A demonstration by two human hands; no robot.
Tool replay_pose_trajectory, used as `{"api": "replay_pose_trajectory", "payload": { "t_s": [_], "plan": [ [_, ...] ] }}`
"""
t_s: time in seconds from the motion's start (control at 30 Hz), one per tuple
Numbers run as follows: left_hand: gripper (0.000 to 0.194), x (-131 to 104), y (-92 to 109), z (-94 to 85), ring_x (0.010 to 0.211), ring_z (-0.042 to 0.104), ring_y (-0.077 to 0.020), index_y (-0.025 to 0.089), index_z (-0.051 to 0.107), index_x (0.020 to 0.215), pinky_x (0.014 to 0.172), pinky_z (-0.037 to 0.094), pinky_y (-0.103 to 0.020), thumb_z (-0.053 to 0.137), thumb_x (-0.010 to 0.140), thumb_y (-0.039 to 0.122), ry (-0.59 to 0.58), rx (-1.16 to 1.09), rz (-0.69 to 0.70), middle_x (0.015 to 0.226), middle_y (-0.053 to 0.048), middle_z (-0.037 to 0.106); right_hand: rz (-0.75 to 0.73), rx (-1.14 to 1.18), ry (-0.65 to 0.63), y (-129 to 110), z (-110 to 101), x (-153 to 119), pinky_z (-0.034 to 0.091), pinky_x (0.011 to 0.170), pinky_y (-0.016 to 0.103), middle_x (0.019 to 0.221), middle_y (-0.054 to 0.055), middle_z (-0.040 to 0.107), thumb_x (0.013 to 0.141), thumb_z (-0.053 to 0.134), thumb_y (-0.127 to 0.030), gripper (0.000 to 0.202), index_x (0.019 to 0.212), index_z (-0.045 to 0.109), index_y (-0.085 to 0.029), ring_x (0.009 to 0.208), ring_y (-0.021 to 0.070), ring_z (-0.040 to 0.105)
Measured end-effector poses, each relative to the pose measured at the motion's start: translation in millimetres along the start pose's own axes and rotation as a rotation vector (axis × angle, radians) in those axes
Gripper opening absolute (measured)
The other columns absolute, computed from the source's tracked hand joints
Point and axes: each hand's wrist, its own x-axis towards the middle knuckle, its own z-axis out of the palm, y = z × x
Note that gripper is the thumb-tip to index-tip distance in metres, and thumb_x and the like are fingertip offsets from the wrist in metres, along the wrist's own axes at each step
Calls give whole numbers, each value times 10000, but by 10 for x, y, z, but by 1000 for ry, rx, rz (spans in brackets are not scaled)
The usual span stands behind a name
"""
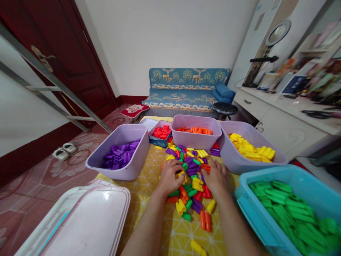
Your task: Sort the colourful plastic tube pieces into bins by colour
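Note:
A mixed pile of plastic tube-like pieces (191, 193) in yellow, orange, red, purple and green lies on the yellow patterned tablecloth (145, 199). My left hand (171, 176) rests over the pile's left side, its fingers curved and thumb apart, around a yellow piece (181, 175) that it does not visibly grip. On the right side, my right hand (217, 175) lies palm down with its fingers spread, beside an orange piece (205, 167). Its far fingers are partly hidden. Nearer me are a joined orange pair (205, 220) and a single yellow piece (198, 247).
Lilac bins hold purple (92, 165), orange (195, 142) and yellow (234, 165) pieces. A small box (157, 140) contains red ones. The blue bin (249, 202) at right holds green pieces. Stacked lids (90, 220) lie left. A sofa (186, 94) stands behind, a ladder (61, 87) at left.

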Motion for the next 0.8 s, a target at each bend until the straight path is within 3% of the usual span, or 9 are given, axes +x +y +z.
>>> {"api": "replay_pose_trajectory", "payload": {
  "t_s": [0.17,0.33,0.47,0.57,0.63,0.7,0.8],
  "plan": [
    [263,-4,20,-27,1034,539,-223,220,680,960,943,389,-377,569,727,169,-6,-47,27,1063,-38,655,-7,10,-90,173,78,5,424,894,400,1127,153,634,749,580,-284,473,1205,586,-160,1039,297,568],
    [212,-3,12,-10,1062,541,-232,250,705,958,963,376,-397,610,769,261,-2,-46,4,1090,-40,659,5,475,-214,249,121,33,497,725,345,860,82,699,677,605,-288,252,893,678,-180,785,235,644],
    [258,13,70,-18,1135,519,-256,283,698,1015,1040,293,-450,633,787,386,13,-91,-5,1110,-43,669,40,832,-278,85,-31,-16,508,714,336,815,73,698,643,654,-305,222,812,663,-162,759,224,645],
    [346,24,124,-19,1173,503,-282,281,692,1035,1091,203,-495,682,737,456,10,-154,-12,1103,-48,677,-10,939,-351,-150,-187,-99,510,707,323,828,65,697,660,680,-330,260,857,669,-161,763,212,644],
    [292,25,131,-7,1093,559,-268,247,708,965,1095,207,-488,665,757,448,24,-226,-46,1019,-50,700,-15,996,-346,-298,-227,-165,512,732,320,853,64,696,669,695,-344,265,863,671,-166,790,207,644],
    [247,21,106,9,943,616,-228,210,710,886,1061,287,-448,615,807,424,53,-324,-100,907,-43,713,74,1105,-317,-392,-206,-219,514,771,318,901,61,693,672,710,-369,300,898,665,-177,845,203,645],
    [283,14,34,33,846,630,-200,177,697,901,913,437,-353,549,853,413,128,-477,-186,870,-46,710,328,1401,-351,-409,-125,-237,519,823,309,953,48,693,642,749,-357,366,957,647,-202,929,196,648]
  ]
}}
